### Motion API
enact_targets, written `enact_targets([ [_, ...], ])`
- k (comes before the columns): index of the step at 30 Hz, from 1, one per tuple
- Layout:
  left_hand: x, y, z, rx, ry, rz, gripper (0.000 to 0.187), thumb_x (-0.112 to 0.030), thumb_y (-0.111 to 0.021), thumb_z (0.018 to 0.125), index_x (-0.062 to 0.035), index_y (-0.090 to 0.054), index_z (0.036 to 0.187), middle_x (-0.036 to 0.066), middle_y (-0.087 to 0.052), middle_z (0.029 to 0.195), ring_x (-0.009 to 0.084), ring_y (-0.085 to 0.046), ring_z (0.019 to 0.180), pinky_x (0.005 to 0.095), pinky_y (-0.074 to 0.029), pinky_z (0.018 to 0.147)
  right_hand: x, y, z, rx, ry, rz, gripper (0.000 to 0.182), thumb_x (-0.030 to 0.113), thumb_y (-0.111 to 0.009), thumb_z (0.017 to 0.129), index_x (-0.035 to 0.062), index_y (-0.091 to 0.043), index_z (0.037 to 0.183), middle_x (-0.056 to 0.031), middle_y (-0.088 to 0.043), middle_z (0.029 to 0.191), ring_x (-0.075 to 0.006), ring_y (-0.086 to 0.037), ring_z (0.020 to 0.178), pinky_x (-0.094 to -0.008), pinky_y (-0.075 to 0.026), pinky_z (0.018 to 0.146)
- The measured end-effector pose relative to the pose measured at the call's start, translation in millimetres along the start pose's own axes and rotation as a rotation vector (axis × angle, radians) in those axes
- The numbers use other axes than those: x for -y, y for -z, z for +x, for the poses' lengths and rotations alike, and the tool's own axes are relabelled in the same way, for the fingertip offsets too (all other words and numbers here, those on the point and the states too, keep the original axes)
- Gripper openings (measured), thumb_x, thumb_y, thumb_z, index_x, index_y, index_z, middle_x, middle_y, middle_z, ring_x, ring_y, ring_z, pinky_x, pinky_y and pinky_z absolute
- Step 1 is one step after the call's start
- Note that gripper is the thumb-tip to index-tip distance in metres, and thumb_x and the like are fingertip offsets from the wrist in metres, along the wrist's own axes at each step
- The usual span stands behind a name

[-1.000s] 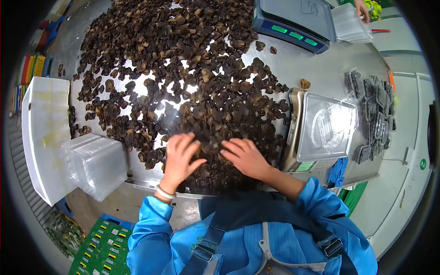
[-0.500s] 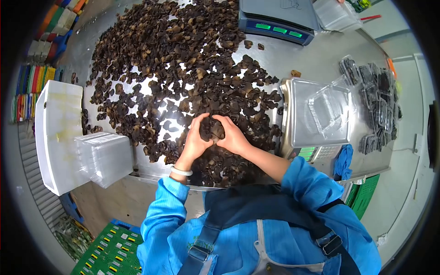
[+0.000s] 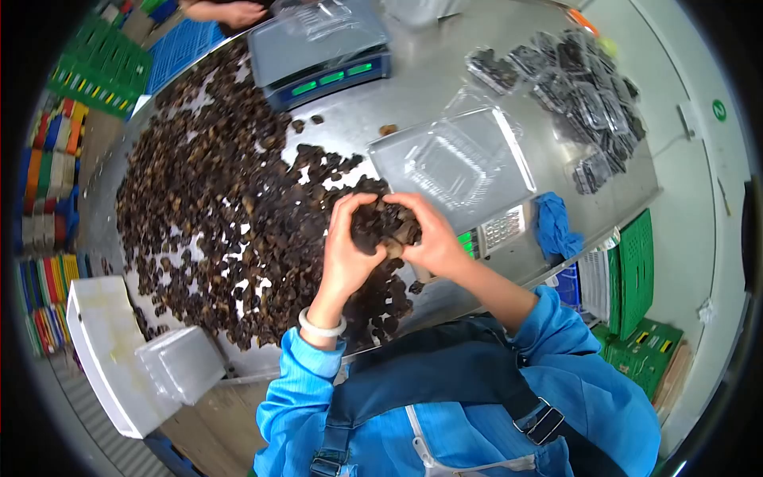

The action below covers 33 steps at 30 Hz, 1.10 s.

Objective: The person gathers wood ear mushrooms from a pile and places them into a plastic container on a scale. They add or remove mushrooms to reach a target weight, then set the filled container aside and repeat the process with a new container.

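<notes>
My left hand (image 3: 348,250), with a white bangle at the wrist, and my right hand (image 3: 435,238) are cupped together. Between them they grip a clump of dark wood ear mushrooms (image 3: 380,224). A wide layer of the same mushrooms (image 3: 214,191) spreads over the steel table to the left and beneath my hands. Just beyond my right hand stands a scale (image 3: 502,229) with a clear plastic tray (image 3: 453,167) lying on its platform.
A second scale (image 3: 326,79) is at the back, near another person's hand (image 3: 238,13). Filled clear packs (image 3: 588,99) are heaped at the right, with a blue glove (image 3: 556,226) nearer. A white foam box (image 3: 111,350) and stacked clear trays (image 3: 184,362) stand at the left.
My view has turned to the right. Both hands, still cupped around the clump, have shifted away from the mushroom layer to the edge of the near scale.
</notes>
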State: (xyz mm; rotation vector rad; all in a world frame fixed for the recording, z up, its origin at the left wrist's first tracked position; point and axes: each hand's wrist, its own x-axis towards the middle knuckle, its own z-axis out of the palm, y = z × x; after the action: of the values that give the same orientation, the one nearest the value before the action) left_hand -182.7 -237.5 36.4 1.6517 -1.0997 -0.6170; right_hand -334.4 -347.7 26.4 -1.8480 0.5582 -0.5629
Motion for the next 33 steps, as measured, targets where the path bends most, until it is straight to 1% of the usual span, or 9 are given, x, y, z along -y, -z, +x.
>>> enact_targets([
  [2, -12, -31, 34, 0.051, -0.046, -0.044, 0.065, 0.002, -0.071, 0.064, -0.0064, -0.055, 0.127, 0.010, -0.058, 0.125, 0.0253, -0.057, 0.122, 0.0358, -0.044, 0.107, -8, 34, 4, -0.088, -0.097, 0.022, 0.071, 0.013, -0.086, 0.073, 0.0067, -0.053, 0.136, -0.0100, -0.061, 0.128, -0.0222, -0.059, 0.121, -0.0361, -0.046, 0.104],
  [5, -15, -73, 84, 0.145, -0.088, -0.084, 0.067, 0.002, -0.072, 0.064, -0.0076, -0.055, 0.128, 0.010, -0.058, 0.125, 0.0264, -0.056, 0.123, 0.0360, -0.044, 0.107, -29, 82, 16, -0.164, -0.161, 0.009, 0.075, 0.007, -0.084, 0.070, 0.0089, -0.052, 0.137, -0.0096, -0.062, 0.128, -0.0222, -0.060, 0.120, -0.0352, -0.046, 0.105],
  [10, 0, -117, 127, 0.340, -0.058, 0.155, 0.086, 0.000, -0.077, 0.066, -0.0150, -0.046, 0.145, 0.018, -0.038, 0.151, 0.0390, -0.050, 0.133, 0.0411, -0.046, 0.109, -71, 118, 12, -0.164, -0.192, -0.408, 0.072, -0.004, -0.072, 0.071, 0.0052, -0.050, 0.139, -0.0187, -0.045, 0.142, -0.0380, -0.048, 0.132, -0.0443, -0.045, 0.108],
  [12, -3, -118, 129, 0.403, -0.007, 0.203, 0.091, -0.002, -0.080, 0.067, -0.0177, -0.044, 0.148, 0.019, -0.032, 0.156, 0.0414, -0.049, 0.135, 0.0417, -0.047, 0.108, -80, 130, 2, -0.177, -0.154, -0.394, 0.068, -0.006, -0.070, 0.072, 0.0059, -0.052, 0.137, -0.0165, -0.048, 0.140, -0.0377, -0.050, 0.131, -0.0446, -0.046, 0.107],
  [16, -8, -99, 124, 0.218, 0.008, 0.185, 0.065, 0.009, -0.078, 0.074, -0.0074, -0.058, 0.133, 0.014, -0.044, 0.148, 0.0256, -0.061, 0.113, 0.0368, -0.062, 0.088, -87, 147, -23, -0.298, -0.227, -0.197, 0.049, -0.006, -0.068, 0.078, 0.0064, -0.061, 0.125, -0.0133, -0.056, 0.130, -0.0362, -0.059, 0.117, -0.0427, -0.051, 0.101],
  [20, 20, -90, 121, 0.114, 0.131, 0.246, 0.033, -0.004, -0.082, 0.079, -0.0052, -0.071, 0.111, 0.009, -0.063, 0.122, 0.0197, -0.063, 0.102, 0.0348, -0.057, 0.078, -91, 150, -32, -0.361, -0.126, -0.382, 0.037, -0.002, -0.072, 0.080, 0.0045, -0.065, 0.116, -0.0104, -0.060, 0.122, -0.0313, -0.063, 0.103, -0.0403, -0.054, 0.088],
  [24, -3, -121, 111, 0.187, -0.194, 0.368, 0.043, -0.022, -0.088, 0.070, -0.0104, -0.074, 0.110, 0.015, -0.055, 0.138, 0.0389, -0.044, 0.132, 0.0489, -0.036, 0.111, -91, 141, -5, -0.276, 0.141, -0.526, 0.032, 0.003, -0.073, 0.079, 0.0057, -0.069, 0.110, -0.0074, -0.062, 0.120, -0.0299, -0.061, 0.105, -0.0422, -0.051, 0.088],
  [28, 11, -140, 94, 0.163, -0.202, 0.425, 0.018, -0.008, -0.078, 0.073, -0.0036, -0.069, 0.088, 0.015, -0.058, 0.135, 0.0423, -0.045, 0.131, 0.0519, -0.037, 0.110, -92, 130, 23, -0.073, 0.078, -0.686, 0.027, 0.007, -0.073, 0.078, 0.0077, -0.072, 0.105, -0.0045, -0.064, 0.117, -0.0278, -0.054, 0.116, -0.0437, -0.045, 0.093],
  [33, 18, -138, 88, 0.135, -0.153, 0.445, 0.022, -0.003, -0.073, 0.072, -0.0035, -0.067, 0.093, 0.013, -0.060, 0.131, 0.0394, -0.048, 0.128, 0.0509, -0.039, 0.108, -95, 133, 19, -0.131, 0.007, -0.718, 0.020, 0.012, -0.075, 0.075, 0.0074, -0.070, 0.094, -0.0038, -0.062, 0.107, -0.0269, -0.055, 0.107, -0.0428, -0.044, 0.089],
])
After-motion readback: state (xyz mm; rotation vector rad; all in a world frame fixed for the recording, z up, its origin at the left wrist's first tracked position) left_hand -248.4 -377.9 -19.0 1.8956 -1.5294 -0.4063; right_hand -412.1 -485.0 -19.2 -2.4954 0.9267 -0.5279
